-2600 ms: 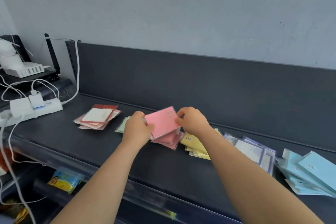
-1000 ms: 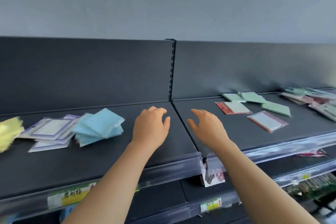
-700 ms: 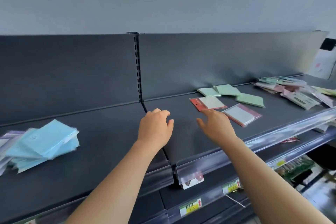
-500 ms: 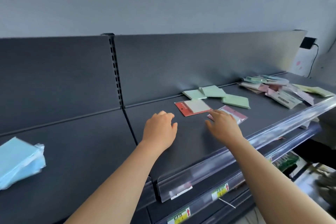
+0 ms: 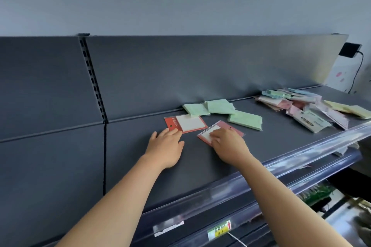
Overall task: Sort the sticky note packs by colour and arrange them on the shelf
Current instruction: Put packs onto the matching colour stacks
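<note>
A red sticky note pack (image 5: pixel 188 123) with a white pad lies flat on the dark shelf (image 5: pixel 140 166). My left hand (image 5: pixel 166 146) is spread flat on the shelf, its fingertips touching that pack's near left corner. To the right lies a dull-red pack (image 5: pixel 205 135), turned at an angle. My right hand (image 5: pixel 226 142) rests on top of it and covers its middle. Three green packs (image 5: pixel 219 106) lie just behind, near the back panel. A mixed heap of pink, blue, green and white packs (image 5: pixel 301 106) sits farther right, with yellow packs (image 5: pixel 349 108) at its end.
A clear plastic rail (image 5: pixel 281 168) runs along the shelf's front edge, with price labels (image 5: pixel 218 231) on the rail below. A slotted upright (image 5: pixel 92 80) splits the back panel at left. A black adapter with a cable (image 5: pixel 350 49) hangs on the wall at far right.
The view swung right, away from the sorted pink, yellow, purple and blue piles. Both empty hands reached forward; the left now touches the red pack and the right lies on the dull-red one.
</note>
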### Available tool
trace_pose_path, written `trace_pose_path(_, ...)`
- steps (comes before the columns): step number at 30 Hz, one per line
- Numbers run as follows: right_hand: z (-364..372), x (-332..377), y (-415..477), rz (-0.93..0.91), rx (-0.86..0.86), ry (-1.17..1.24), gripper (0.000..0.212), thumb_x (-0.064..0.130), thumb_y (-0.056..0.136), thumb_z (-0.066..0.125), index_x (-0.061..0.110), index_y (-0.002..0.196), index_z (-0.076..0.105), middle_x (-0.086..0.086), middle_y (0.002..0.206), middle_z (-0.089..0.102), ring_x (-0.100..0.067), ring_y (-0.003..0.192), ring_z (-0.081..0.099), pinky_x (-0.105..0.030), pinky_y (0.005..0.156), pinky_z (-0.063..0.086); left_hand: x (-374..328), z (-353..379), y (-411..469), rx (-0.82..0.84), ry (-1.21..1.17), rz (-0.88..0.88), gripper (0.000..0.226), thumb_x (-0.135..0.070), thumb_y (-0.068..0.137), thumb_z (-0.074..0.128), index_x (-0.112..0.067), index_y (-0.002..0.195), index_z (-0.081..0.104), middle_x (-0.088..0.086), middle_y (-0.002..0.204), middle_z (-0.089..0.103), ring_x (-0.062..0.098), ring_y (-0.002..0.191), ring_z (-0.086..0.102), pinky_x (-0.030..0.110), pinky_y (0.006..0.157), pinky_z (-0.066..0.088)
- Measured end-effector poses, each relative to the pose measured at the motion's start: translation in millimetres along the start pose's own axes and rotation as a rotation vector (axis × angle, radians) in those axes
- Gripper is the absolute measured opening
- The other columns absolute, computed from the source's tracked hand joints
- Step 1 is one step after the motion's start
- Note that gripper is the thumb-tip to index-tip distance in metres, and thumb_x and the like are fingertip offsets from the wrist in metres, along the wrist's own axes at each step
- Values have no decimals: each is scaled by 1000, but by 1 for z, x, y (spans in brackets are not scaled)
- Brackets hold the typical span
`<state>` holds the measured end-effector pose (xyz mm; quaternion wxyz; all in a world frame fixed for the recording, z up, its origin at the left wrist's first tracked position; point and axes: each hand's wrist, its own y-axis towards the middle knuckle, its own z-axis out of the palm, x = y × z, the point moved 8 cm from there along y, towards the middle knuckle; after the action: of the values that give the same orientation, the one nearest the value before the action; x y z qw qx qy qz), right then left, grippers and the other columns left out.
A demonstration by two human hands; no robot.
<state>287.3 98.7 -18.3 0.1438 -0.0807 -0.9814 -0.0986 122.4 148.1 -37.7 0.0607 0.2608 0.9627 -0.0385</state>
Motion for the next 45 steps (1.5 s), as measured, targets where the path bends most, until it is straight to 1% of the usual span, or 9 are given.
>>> trace_pose_path(4,9,9,6,-118,53,126,25,11,89,48,6,103,68,-7,111,67,-30,108,55,-37,87,46,10,-17,-20,-189,53,-95,37,-33,102,29,-24,113,63,-2,127,61,19,123,49,39,109,27)
trace_pose_path(7,9,14,9,-146,91,279,38,13,87,55,15,124,64,-2,133,59,-23,123,51,-26,97,40,12,-37,-37,-334,130,-184,37,-31,99,33,-20,89,67,0,95,70,23,88,61,32,82,43)
trace_pose_path(10,8,-1,21,-59,34,291,57,33,81,67,13,132,52,-8,143,46,-24,134,38,-32,107,33,24,-47,-36,-405,24,-317,30,-32,98,40,-17,98,66,2,101,68,27,92,58,33,73,44)
trace_pose_path(14,22,-18,26,72,104,115,82,65,77,60,7,130,40,-9,140,40,-28,136,30,-37,110,26,44,-31,-13,-275,-108,-468,58,-51,95,45,-9,136,40,12,139,44,33,126,41,40,98,38)
trace_pose_path(20,27,-22,31,64,142,120,100,77,72,55,13,145,32,-8,154,27,-27,143,20,-39,117,17,54,-15,10,-135,-138,-486,79,-64,87,49,-16,146,29,4,148,37,29,135,35,41,105,33)
trace_pose_path(27,15,-19,21,62,60,370,110,66,56,79,24,145,29,-2,139,22,-24,131,33,-35,113,28,54,-21,-15,-186,-423,-593,80,-56,62,81,-14,121,47,8,123,41,29,104,54,40,88,49)
trace_pose_path(35,-9,10,10,-52,-33,672,105,10,76,79,34,151,10,2,157,-14,-18,133,35,-18,90,33,57,-35,-54,-373,-749,-538,38,-24,81,73,-18,112,51,-1,109,60,20,91,61,33,70,50)
trace_pose_path(40,-10,40,16,-86,-4,883,115,3,79,72,40,149,-12,1,127,55,-21,109,58,-29,75,50,75,-47,-83,-548,-862,-587,21,-10,89,55,-19,107,52,-2,99,61,21,78,63,35,64,55)
trace_pose_path(45,1,81,18,-118,97,1047,124,-1,76,74,37,147,-20,9,115,60,-14,106,61,-34,90,51,104,-57,-127,-718,-837,-692,19,-10,90,46,-20,107,50,-3,98,59,23,83,62,39,67,53)
